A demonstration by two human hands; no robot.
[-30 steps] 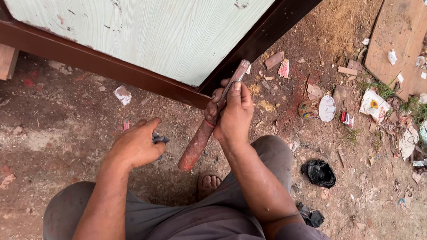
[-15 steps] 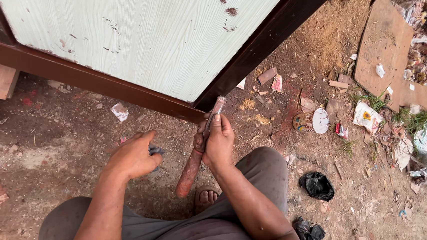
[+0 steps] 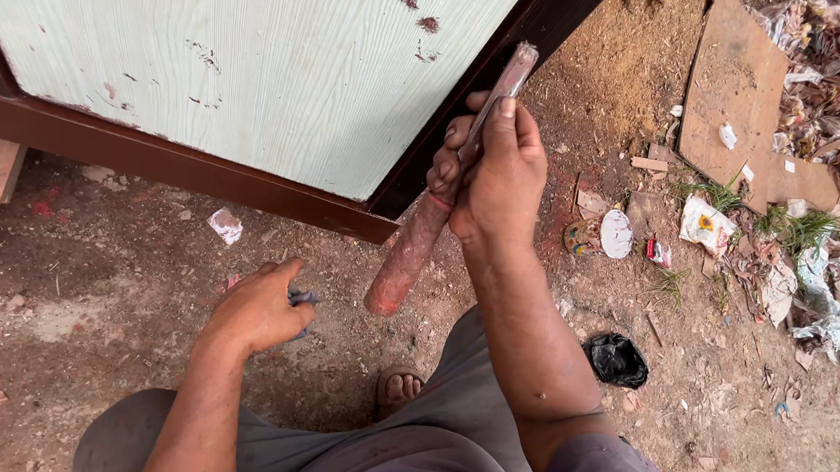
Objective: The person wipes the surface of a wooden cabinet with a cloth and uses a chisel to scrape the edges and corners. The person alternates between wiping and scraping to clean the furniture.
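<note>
A right hand (image 3: 492,167) is clasping a reddish, paint-stained tool (image 3: 439,200) against the corner of a pale green panel (image 3: 245,61) in a dirt yard.

The fingers are wrapping tight around the tool's upper half, thumb lying along its shaft, while its thick rounded end is hanging free below the panel's dark brown frame (image 3: 169,161). The tool's long axis is running steeply, thin tip pointing up and away along the frame's right edge, blunt end pointing down toward the person's sandalled foot (image 3: 398,387). Below the frame, the left hand (image 3: 262,309) is curling over a small dark object (image 3: 301,299) on the bare earth; what it is cannot be told. Right of the panel, a flat brown board (image 3: 735,100), scraps of litter and a crumpled black bag (image 3: 615,359) are lying on the packed, reddish-brown ground.
</note>
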